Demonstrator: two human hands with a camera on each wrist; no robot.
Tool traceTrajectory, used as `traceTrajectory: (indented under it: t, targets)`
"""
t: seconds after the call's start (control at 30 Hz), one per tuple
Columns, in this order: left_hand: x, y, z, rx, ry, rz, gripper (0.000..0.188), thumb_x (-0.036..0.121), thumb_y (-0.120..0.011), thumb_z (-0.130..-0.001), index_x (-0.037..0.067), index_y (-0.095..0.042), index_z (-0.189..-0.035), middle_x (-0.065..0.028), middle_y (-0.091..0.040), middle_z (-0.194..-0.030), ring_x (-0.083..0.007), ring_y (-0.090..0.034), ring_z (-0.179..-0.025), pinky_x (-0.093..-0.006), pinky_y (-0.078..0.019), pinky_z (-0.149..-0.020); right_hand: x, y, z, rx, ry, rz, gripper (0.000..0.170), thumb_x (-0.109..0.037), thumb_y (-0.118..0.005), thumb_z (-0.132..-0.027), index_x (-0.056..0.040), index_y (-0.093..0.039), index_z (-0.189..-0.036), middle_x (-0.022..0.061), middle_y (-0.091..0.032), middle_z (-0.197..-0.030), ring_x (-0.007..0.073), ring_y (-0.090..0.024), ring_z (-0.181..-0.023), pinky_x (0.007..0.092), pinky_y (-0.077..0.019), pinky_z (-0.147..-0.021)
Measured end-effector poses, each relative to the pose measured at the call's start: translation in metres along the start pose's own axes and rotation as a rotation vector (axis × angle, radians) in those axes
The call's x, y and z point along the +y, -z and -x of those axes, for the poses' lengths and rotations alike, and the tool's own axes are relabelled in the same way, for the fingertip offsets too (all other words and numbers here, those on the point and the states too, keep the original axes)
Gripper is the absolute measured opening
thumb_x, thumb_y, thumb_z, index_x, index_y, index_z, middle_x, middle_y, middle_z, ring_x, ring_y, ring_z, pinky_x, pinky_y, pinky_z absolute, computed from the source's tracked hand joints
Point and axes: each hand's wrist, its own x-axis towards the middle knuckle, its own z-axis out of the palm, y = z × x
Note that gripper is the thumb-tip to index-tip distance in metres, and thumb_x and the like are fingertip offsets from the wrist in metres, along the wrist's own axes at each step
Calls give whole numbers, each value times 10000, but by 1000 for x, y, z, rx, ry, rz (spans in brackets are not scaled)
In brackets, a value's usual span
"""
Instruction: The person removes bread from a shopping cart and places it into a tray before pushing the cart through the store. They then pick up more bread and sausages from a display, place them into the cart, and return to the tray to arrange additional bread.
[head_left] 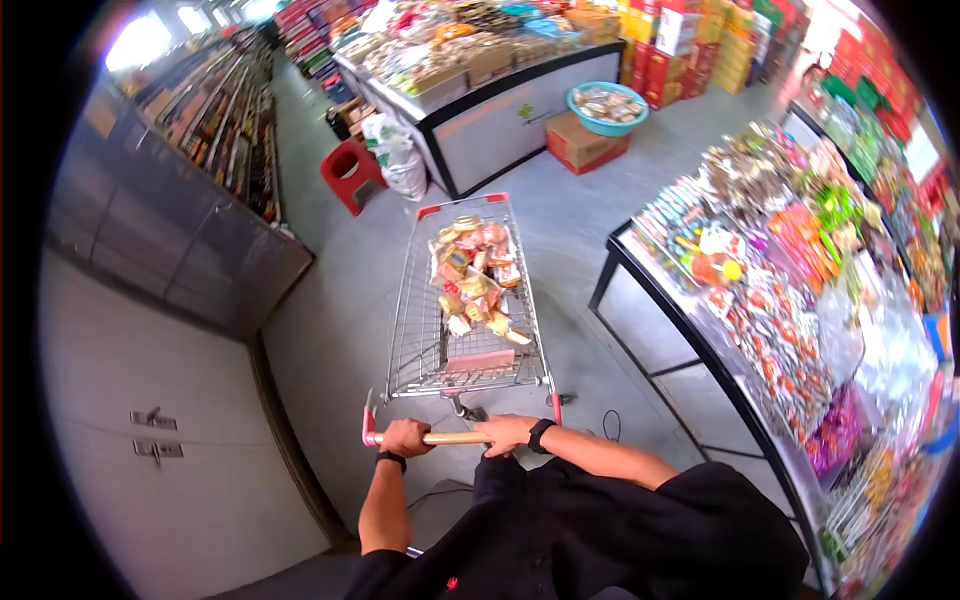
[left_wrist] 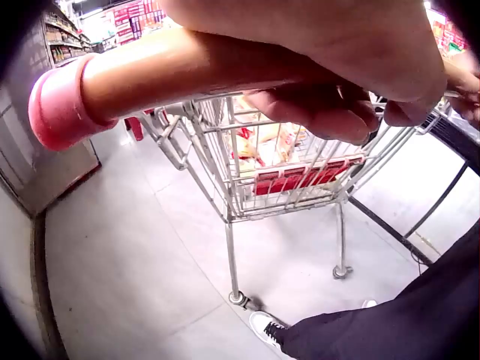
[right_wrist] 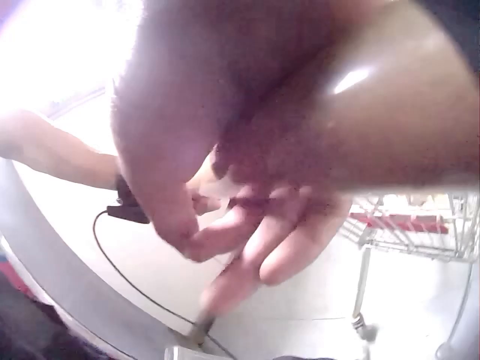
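A metal shopping cart (head_left: pixel 465 375) stands in front of me, with a wood-coloured handle (head_left: pixel 455 438) and pink-red end pieces. My left hand (head_left: pixel 405 437) grips the handle near its left end. In the left wrist view, this hand's fingers (left_wrist: pixel 322 112) curl beneath the bar. Farther right, my right hand (head_left: pixel 508 431) holds the same handle, its fingers (right_wrist: pixel 292 247) bent around it in the blurred right wrist view. Several packaged goods (head_left: pixel 475 270) lie heaped in the cart's basket. Both wrists wear black bands.
A display table (head_left: pixel 720 380) heaped with packaged goods runs along the right. White cabinets (head_left: pixel 170 370) line the left. Ahead stand a red stool (head_left: pixel 350 172), a white sack (head_left: pixel 400 160), a goods stand (head_left: pixel 500 115) and a blue basin (head_left: pixel 607 122) on a box (head_left: pixel 585 145).
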Motion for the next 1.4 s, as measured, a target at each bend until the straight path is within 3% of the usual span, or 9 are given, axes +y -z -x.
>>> traceTrajectory:
  t: [0.1,0.13,0.23,0.27,0.47,0.8,0.87,1.23,1.4]
  targets:
    - [-60,33,-7,-116,-6,-92,283,444,-681,-725,173,-701,-803,-72,-692,-778,-305,-669,-776,-443,-546,-700,-29,2,-43,117,40,-183,411,-289,-737,-760,-23,-538,-1002,121,-648,-668,215,-664,-517,353,-544,-532]
    - [-81,43,-12,-118,-37,-120,278,444,-676,-724,174,-698,-784,-72,-687,-762,-303,-669,-754,-444,-548,-689,-45,8,-58,113,-21,-109,421,-345,-723,-787,-35,-546,-1010,160,-658,-717,286,-667,-576,411,-540,-577]
    - [-150,70,-29,-83,-121,-192,259,430,-675,-717,175,-693,-760,-74,-683,-752,-309,-667,-731,-448,-547,-672,-59,-2,-124,406,-13,152,408,-386,-685,-817,-47,-555,-1003,189,-656,-734,376,-656,-677,482,-518,-639]
    - [-172,74,-37,-67,-107,-180,251,423,-677,-706,176,-690,-742,-73,-681,-745,-313,-667,-719,-441,-548,-655,-64,2,-144,405,-24,36,395,-399,-652,-839,-47,-554,-990,221,-647,-757,441,-629,-749,527,-494,-683]
    - [-249,119,-85,-26,-281,-175,240,404,-681,-691,164,-679,-712,-72,-676,-733,-304,-668,-715,-433,-550,-640,-89,46,-206,406,-153,-46,356,-371,-635,-853,-48,-545,-972,228,-639,-766,438,-622,-733,522,-490,-674]
    - [-274,187,-190,28,-389,-157,201,364,-647,-710,171,-702,-723,-79,-675,-711,-308,-666,-675,-432,-541,-607,-82,146,-234,577,-163,11,334,-372,-637,-847,-54,-587,-937,204,-646,-779,419,-618,-726,514,-487,-678]
    - [-272,213,-207,31,-412,-150,213,379,-657,-717,173,-709,-737,-82,-680,-724,-298,-672,-686,-427,-540,-618,-102,179,-230,556,-295,10,328,-374,-637,-835,-63,-597,-934,198,-652,-789,417,-626,-742,519,-493,-682]
    - [-242,275,-334,-106,-586,-162,244,390,-657,-740,162,-715,-807,-101,-693,-772,-300,-681,-752,-439,-540,-658,-41,283,-216,644,-399,45,336,-425,-642,-783,-99,-660,-864,168,-662,-740,408,-636,-722,494,-522,-676]
    - [-218,338,-388,-233,-636,-135,234,360,-611,-788,147,-706,-802,-128,-682,-763,-330,-676,-752,-454,-544,-670,-49,347,-207,710,-726,-21,302,-405,-663,-689,-113,-688,-763,156,-661,-718,392,-644,-702,481,-530,-672]
